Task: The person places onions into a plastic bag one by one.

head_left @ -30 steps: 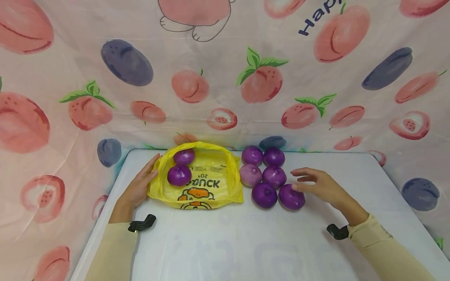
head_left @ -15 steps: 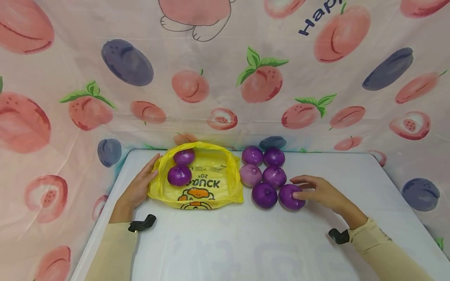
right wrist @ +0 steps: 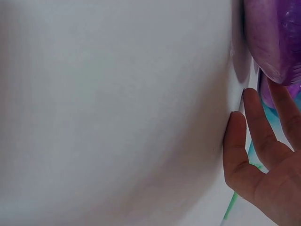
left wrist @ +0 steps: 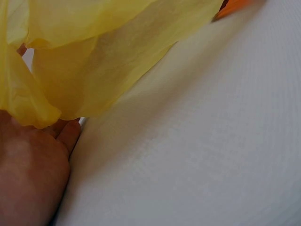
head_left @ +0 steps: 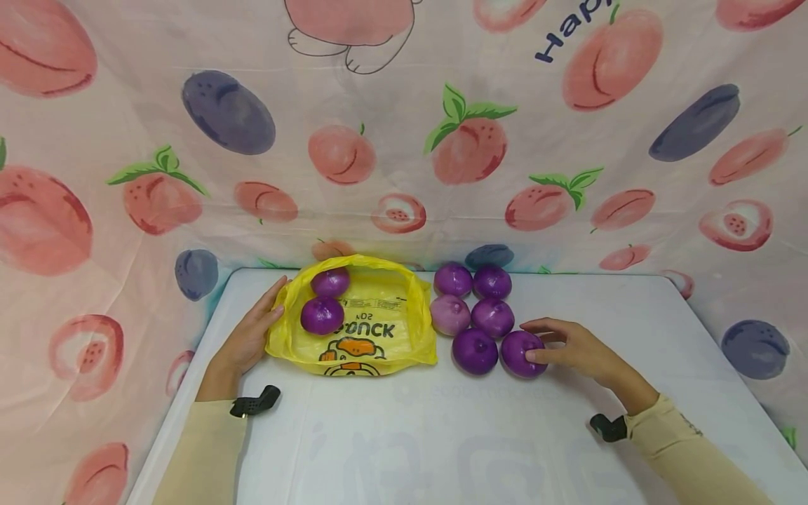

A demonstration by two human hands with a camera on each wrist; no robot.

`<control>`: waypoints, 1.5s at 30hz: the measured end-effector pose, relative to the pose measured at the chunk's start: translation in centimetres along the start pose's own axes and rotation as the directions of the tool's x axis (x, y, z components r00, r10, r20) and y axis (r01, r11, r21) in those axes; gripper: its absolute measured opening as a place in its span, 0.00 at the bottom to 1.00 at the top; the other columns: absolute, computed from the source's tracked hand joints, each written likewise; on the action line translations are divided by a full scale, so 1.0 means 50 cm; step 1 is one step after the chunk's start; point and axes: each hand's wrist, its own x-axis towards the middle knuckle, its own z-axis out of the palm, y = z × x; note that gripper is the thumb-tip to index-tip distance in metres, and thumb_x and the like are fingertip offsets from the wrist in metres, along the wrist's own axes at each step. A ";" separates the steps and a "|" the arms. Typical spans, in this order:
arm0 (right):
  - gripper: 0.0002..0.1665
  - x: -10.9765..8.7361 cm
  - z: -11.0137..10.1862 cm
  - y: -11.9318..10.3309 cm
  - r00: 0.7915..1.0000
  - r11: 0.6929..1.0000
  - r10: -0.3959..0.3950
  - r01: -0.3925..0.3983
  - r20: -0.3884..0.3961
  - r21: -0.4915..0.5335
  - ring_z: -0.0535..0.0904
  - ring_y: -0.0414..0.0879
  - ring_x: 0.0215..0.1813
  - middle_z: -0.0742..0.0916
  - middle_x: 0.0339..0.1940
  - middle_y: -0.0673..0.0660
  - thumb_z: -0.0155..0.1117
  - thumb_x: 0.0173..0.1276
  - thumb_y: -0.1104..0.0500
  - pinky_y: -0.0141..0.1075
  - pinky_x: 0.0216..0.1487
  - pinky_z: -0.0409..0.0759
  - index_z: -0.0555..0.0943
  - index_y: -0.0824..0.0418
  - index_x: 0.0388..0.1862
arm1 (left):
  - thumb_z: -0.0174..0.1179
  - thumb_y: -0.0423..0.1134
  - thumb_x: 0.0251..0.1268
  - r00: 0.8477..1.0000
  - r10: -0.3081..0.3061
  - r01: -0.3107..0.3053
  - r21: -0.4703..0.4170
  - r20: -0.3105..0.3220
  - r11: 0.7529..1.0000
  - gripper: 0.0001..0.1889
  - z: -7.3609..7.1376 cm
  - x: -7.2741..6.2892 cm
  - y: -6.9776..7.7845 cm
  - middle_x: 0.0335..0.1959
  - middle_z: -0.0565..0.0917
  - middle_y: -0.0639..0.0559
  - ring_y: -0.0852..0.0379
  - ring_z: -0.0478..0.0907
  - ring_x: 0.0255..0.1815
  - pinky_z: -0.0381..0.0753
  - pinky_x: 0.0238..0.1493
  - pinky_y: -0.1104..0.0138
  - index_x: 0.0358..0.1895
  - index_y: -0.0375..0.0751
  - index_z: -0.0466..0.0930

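A yellow plastic bag (head_left: 419, 330) lies with its wide mouth toward me, two red onions (head_left: 322, 315) visible inside at the left. My left hand (head_left: 248, 337) holds the bag's left edge, fingers along the outside and thumb at the rim; yellow film hides part of that hand in the left wrist view. Right of the bag, several red onions (head_left: 475, 351) sit close together. My right hand (head_left: 577, 351) has thumb and index finger around the nearest right onion (head_left: 520, 354), still among the others. The right wrist view shows its other fingers (right wrist: 235, 136) extended below an onion (right wrist: 273, 37).
A white table (head_left: 379, 435) carries everything, its cloth stretching toward me. Right behind the bag and onions rises a pink fruit-print curtain (head_left: 404, 126). Small black wrist cameras (head_left: 255, 401) are strapped at both sleeves.
My right hand has moved slightly down and left, its thumb coming onto the nearest right onion and the index finger behind it. The left hand, bag and onions have stayed in place.
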 end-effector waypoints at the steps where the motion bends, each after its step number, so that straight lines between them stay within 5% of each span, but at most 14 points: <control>1: 0.33 -0.001 0.000 -0.001 1.000 1.000 0.000 0.000 0.001 0.000 0.77 0.63 0.66 0.82 0.67 0.60 0.74 0.66 0.48 0.39 0.49 0.84 0.78 0.54 0.68 | 0.44 0.46 0.84 1.000 -0.002 0.002 0.000 -0.002 1.000 0.31 0.000 0.000 0.000 0.86 0.47 0.54 0.66 0.53 0.78 0.66 0.67 0.82 0.84 0.65 0.46; 10: 0.32 -0.003 0.001 0.002 1.000 1.000 -0.022 0.022 0.003 -0.003 0.76 0.64 0.67 0.82 0.67 0.60 0.74 0.66 0.50 0.37 0.52 0.83 0.78 0.53 0.68 | 0.45 0.47 0.84 1.000 -0.013 0.013 0.006 -0.012 1.000 0.32 0.001 0.001 0.002 0.86 0.46 0.54 0.57 0.47 0.83 0.65 0.67 0.83 0.83 0.66 0.46; 18: 0.33 -0.004 0.003 0.003 0.999 0.998 -0.046 0.046 -0.001 -0.035 0.76 0.65 0.67 0.82 0.67 0.61 0.75 0.66 0.50 0.60 0.62 0.78 0.78 0.53 0.68 | 0.45 0.47 0.84 1.000 -0.009 0.009 0.004 -0.005 1.000 0.32 0.001 0.001 0.001 0.86 0.46 0.53 0.59 0.48 0.82 0.65 0.67 0.83 0.84 0.65 0.46; 22: 0.33 -0.003 0.004 0.005 0.999 0.998 -0.050 0.050 -0.003 -0.036 0.76 0.65 0.67 0.82 0.66 0.60 0.75 0.65 0.50 0.64 0.64 0.75 0.78 0.52 0.68 | 0.45 0.47 0.84 1.000 -0.002 0.002 -0.005 0.001 1.000 0.32 0.000 0.000 0.001 0.86 0.46 0.54 0.63 0.51 0.80 0.66 0.67 0.82 0.84 0.65 0.46; 32: 0.33 -0.004 0.004 -0.002 0.999 0.998 -0.047 0.047 -0.009 -0.040 0.78 0.61 0.65 0.84 0.65 0.59 0.75 0.65 0.50 0.57 0.62 0.78 0.79 0.53 0.68 | 0.44 0.47 0.84 1.000 0.006 -0.006 -0.016 0.014 1.000 0.32 0.004 -0.003 0.006 0.86 0.44 0.52 0.65 0.52 0.79 0.66 0.68 0.82 0.84 0.64 0.45; 40: 0.34 -0.004 0.003 -0.002 0.999 0.999 -0.029 0.028 -0.018 -0.041 0.81 0.56 0.60 0.84 0.63 0.59 0.76 0.64 0.49 0.34 0.51 0.83 0.79 0.54 0.67 | 0.44 0.46 0.84 1.000 0.006 -0.005 -0.017 0.018 1.000 0.33 0.004 -0.002 0.007 0.86 0.44 0.52 0.66 0.54 0.78 0.67 0.68 0.81 0.84 0.61 0.43; 45: 0.34 -0.003 0.000 -0.004 0.999 0.999 -0.021 0.020 -0.027 -0.038 0.81 0.56 0.59 0.84 0.63 0.60 0.76 0.64 0.48 0.34 0.47 0.84 0.78 0.53 0.67 | 0.45 0.47 0.84 1.000 -0.005 0.005 -0.001 0.007 1.000 0.34 0.003 0.000 0.006 0.86 0.44 0.52 0.61 0.51 0.81 0.66 0.67 0.82 0.85 0.57 0.41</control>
